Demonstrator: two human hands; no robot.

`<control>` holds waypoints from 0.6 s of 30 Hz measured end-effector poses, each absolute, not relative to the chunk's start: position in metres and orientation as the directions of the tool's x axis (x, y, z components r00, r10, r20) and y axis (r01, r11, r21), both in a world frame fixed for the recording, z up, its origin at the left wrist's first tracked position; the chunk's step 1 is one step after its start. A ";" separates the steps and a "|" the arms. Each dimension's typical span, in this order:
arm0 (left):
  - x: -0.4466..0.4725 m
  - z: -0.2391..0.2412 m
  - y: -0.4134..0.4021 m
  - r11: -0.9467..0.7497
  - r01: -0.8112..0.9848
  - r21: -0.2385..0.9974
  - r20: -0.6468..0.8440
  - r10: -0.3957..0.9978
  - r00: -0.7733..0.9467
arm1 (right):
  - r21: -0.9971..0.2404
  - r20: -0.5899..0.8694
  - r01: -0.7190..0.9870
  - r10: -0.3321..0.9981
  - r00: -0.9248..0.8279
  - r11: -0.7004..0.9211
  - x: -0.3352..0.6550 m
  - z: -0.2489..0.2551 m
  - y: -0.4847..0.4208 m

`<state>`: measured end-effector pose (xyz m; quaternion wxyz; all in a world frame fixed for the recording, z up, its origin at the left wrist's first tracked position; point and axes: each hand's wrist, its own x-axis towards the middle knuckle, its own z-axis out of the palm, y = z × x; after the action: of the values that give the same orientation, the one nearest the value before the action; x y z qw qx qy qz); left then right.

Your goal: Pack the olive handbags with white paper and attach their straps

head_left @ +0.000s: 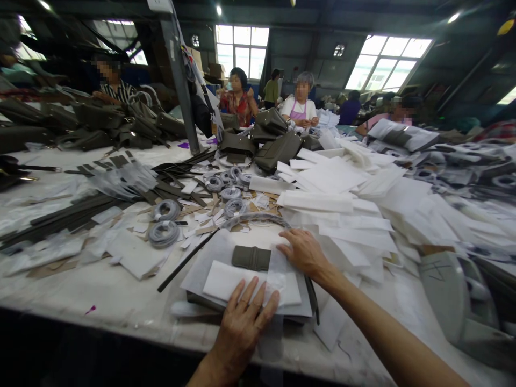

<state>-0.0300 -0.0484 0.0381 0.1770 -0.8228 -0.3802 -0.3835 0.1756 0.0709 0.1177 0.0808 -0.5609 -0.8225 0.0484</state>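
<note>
I see, at lower centre, a soft-looking white rectangular sheet [231, 273] lying long-ways left to right — nearer left hand [245, 320] spread on it, right hand [302, 251] beyond its right end, grip unclear.

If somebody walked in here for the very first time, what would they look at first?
Probably the big messy heap of white sheets right of the middle of the table. Close by, at the front, the left hand spreads its fingers over a white pad, with the right hand farther back to its right. Dark bags piled at the back left stand out too.
</note>
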 end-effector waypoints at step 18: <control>-0.025 0.058 -0.049 -0.750 0.648 -0.129 0.609 0.456 0.649 | -0.372 0.566 0.527 0.636 -0.524 0.764 0.193 0.074 -0.038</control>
<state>-0.0252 -0.0488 0.0577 0.1705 -0.8919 -0.3096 -0.2822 0.1930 -0.0383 0.0741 0.3552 -0.3345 -0.8695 0.0771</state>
